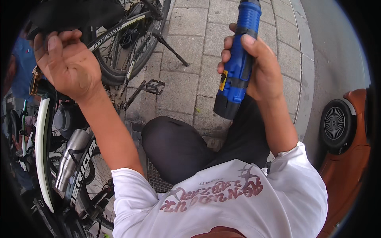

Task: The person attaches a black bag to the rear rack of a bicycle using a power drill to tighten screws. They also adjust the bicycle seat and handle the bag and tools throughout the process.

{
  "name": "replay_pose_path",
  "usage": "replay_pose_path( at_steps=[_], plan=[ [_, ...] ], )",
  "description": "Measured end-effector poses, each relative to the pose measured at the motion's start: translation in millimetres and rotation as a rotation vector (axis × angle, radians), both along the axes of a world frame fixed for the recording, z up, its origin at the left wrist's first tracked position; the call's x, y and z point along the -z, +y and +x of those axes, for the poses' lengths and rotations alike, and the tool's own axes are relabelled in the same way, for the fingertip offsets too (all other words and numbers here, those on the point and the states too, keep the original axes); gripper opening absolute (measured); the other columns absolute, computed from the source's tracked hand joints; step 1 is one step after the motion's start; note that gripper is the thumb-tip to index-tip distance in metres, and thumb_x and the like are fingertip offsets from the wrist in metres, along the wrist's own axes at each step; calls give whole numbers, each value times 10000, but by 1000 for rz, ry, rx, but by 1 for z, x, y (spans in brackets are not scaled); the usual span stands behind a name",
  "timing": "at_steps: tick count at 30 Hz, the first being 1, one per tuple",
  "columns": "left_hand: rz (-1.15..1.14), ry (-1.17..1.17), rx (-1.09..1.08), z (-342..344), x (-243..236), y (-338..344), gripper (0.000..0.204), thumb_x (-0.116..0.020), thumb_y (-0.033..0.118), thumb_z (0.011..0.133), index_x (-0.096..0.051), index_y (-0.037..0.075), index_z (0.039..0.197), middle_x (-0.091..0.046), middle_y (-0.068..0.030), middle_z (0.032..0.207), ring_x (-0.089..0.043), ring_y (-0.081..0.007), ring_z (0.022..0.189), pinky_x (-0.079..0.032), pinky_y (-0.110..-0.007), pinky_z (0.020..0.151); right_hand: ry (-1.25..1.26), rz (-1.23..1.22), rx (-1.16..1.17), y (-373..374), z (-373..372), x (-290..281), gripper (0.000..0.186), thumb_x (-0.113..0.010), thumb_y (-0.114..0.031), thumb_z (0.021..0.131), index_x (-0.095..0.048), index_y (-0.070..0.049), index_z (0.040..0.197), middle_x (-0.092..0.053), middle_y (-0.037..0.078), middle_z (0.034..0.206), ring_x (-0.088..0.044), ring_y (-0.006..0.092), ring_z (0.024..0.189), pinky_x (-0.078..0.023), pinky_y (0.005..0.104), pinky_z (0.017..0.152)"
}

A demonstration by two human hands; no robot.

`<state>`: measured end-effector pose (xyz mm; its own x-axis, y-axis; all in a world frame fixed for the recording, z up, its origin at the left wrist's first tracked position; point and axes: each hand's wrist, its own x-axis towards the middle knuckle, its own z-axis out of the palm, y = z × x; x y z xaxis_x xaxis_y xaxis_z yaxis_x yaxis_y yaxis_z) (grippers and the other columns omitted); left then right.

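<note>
My left hand (70,67) is raised at the upper left, palm turned up and fingers loosely bent and apart. Its fingertips lie at the edge of a black bicycle saddle (77,15), and I cannot tell whether they press on it. In my right hand (262,65) is a blue and black cylindrical tool (240,59) with a ribbed upper part and a small yellow label. My fingers wrap round its middle, and the thumb lies along it. Its black lower end points down toward my knees, while its upper end is cut off by the frame.
A bicycle with a rear wheel (115,59), kickstand (172,49) and pedal (154,87) stands ahead on the left. Nearer are a white mudguard (42,150) and a metal bottle (72,158). Paving (180,59) lies ahead; an orange vehicle (345,174) is at the right.
</note>
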<state>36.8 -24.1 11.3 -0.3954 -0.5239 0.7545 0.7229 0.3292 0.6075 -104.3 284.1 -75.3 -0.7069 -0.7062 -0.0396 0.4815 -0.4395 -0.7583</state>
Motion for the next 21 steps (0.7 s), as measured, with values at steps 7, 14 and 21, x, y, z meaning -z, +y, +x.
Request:
replay_pose_path(
  at_steps=[7,14,21],
  plan=[
    [-158,-399,343,-30,128,58,319,-650,224,1039,-650,-6,1260,-669,-83,1098,-684,-223,949,-527,-393,842,-99,133,379,110,-50,39,354,-650,-255,1014,-574,23,1219,-673,123,1010,-711,210,880,-638,424,760],
    [-174,-1557,739,-36,361,119,264,-832,233,923,-760,30,1077,-714,-6,894,-671,-109,872,-546,-282,775,-42,183,475,158,-46,11,390,-599,-232,1044,-560,90,1261,-679,159,1055,-708,224,923,-636,428,828],
    [-175,-1661,859,55,467,156,313,-797,266,952,-741,14,1130,-729,-64,948,-675,-135,844,-559,-318,736,-194,222,508,179,-27,6,466,-567,-248,1060,-489,136,1312,-627,174,1044,-686,230,904,-644,400,786]
  ],
)
